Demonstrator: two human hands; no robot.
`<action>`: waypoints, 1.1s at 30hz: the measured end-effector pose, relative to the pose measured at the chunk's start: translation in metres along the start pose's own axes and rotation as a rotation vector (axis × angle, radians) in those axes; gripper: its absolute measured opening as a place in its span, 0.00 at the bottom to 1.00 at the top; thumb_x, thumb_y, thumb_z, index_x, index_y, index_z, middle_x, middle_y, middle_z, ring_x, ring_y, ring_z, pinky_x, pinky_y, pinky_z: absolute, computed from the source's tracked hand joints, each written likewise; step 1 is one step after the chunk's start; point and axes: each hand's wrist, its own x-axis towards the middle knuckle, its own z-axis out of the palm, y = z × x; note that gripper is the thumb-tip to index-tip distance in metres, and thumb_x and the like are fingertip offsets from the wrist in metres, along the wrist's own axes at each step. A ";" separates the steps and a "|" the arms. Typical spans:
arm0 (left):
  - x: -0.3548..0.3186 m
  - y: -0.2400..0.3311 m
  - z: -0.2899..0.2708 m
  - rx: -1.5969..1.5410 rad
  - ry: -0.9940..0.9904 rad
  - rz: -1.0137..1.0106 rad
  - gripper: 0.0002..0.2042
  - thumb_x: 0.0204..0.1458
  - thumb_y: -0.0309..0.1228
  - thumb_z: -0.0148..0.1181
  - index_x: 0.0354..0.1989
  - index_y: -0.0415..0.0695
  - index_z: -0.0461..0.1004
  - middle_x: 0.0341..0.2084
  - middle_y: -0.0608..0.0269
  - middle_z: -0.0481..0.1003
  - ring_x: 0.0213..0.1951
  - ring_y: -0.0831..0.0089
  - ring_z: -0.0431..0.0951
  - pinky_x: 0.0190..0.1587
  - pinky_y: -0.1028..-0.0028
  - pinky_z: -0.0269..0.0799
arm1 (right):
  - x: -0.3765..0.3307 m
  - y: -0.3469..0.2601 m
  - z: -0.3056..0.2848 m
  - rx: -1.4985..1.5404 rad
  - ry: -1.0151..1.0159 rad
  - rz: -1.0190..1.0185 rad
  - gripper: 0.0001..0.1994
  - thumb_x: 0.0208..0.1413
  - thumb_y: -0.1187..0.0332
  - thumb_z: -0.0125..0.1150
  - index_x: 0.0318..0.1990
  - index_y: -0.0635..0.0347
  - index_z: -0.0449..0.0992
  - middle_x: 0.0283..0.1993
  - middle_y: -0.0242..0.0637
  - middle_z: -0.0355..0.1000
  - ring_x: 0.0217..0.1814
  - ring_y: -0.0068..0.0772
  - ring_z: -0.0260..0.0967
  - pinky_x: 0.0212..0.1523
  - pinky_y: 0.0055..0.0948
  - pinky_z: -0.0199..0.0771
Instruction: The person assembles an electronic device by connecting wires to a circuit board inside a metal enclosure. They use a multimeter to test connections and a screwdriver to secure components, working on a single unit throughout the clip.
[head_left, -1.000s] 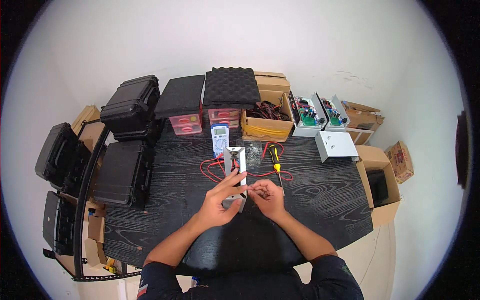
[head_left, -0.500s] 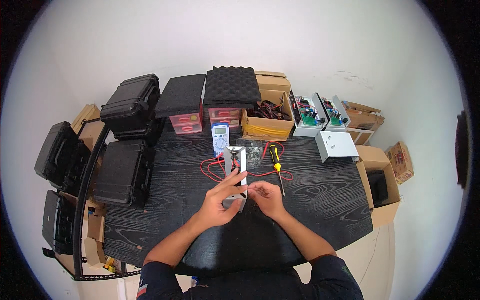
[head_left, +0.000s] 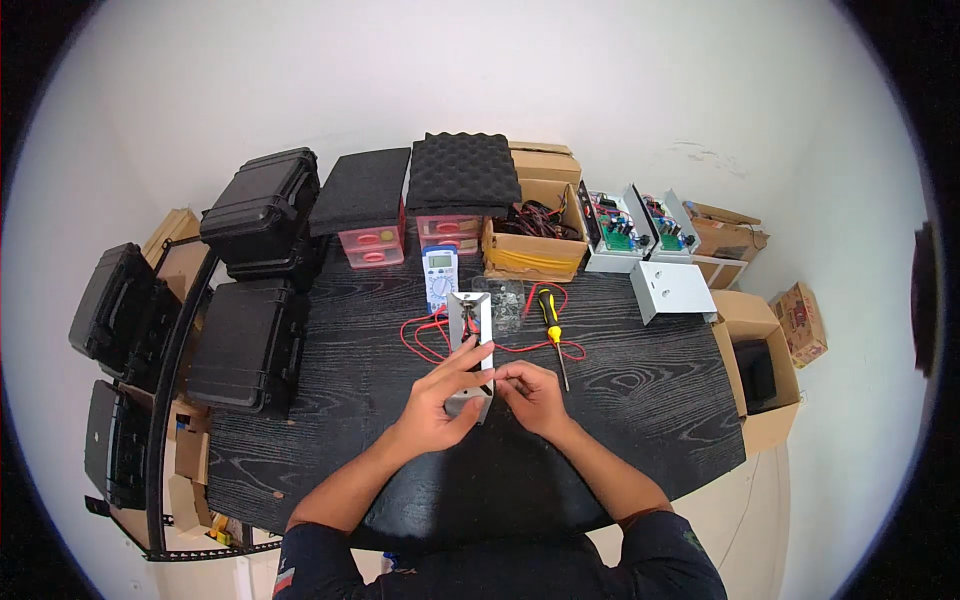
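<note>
— What's the room like?
— Plain white walls, evenly lit, and a pale floor.
— And the furniture?
— A black wood-grain desk pushed against the wall. Black hard cases crowd its left end, and cardboard boxes stand on the floor at its right.

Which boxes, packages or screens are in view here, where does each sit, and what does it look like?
Multimeter: behind the hands, blue-edged, with a small pale screen.
Open cardboard box: back of the table, tan, holding dark cables.
Printed carton: on the floor at far right, brown with red print.
Open cardboard box on the floor: right of the table, tan, dark inside.
Pink drawer boxes: at the back, under black foam.
</note>
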 end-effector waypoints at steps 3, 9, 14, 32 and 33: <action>0.000 0.000 0.000 -0.009 0.003 -0.002 0.19 0.56 0.19 0.61 0.57 0.39 0.79 0.68 0.43 0.70 0.74 0.38 0.62 0.74 0.48 0.58 | 0.000 0.003 0.000 0.007 -0.006 -0.010 0.08 0.62 0.79 0.68 0.48 0.65 0.81 0.43 0.39 0.82 0.42 0.25 0.81 0.41 0.25 0.83; 0.001 0.000 0.000 -0.006 0.004 0.004 0.20 0.55 0.19 0.61 0.58 0.40 0.79 0.68 0.43 0.71 0.74 0.38 0.62 0.74 0.48 0.58 | 0.000 -0.001 -0.001 -0.008 -0.029 0.072 0.08 0.62 0.78 0.67 0.48 0.66 0.81 0.43 0.39 0.82 0.42 0.23 0.81 0.39 0.26 0.83; 0.001 -0.001 0.000 -0.012 0.006 0.006 0.20 0.55 0.19 0.61 0.58 0.40 0.79 0.68 0.43 0.71 0.74 0.38 0.63 0.74 0.48 0.58 | 0.002 -0.010 0.000 -0.073 -0.052 0.028 0.05 0.63 0.78 0.64 0.45 0.65 0.79 0.40 0.40 0.80 0.38 0.25 0.80 0.35 0.27 0.79; 0.000 0.000 0.001 -0.015 0.007 0.002 0.18 0.55 0.19 0.62 0.56 0.39 0.79 0.68 0.43 0.70 0.74 0.38 0.62 0.74 0.48 0.58 | 0.011 -0.020 -0.010 -0.270 -0.213 -0.108 0.12 0.52 0.79 0.63 0.45 0.60 0.73 0.27 0.38 0.73 0.25 0.32 0.75 0.28 0.32 0.74; 0.000 -0.001 0.001 -0.014 0.008 0.005 0.18 0.55 0.19 0.62 0.56 0.39 0.79 0.68 0.43 0.70 0.74 0.38 0.62 0.74 0.48 0.58 | 0.012 -0.018 -0.010 -0.307 -0.225 -0.174 0.13 0.52 0.79 0.63 0.45 0.60 0.73 0.27 0.38 0.73 0.25 0.33 0.75 0.28 0.32 0.74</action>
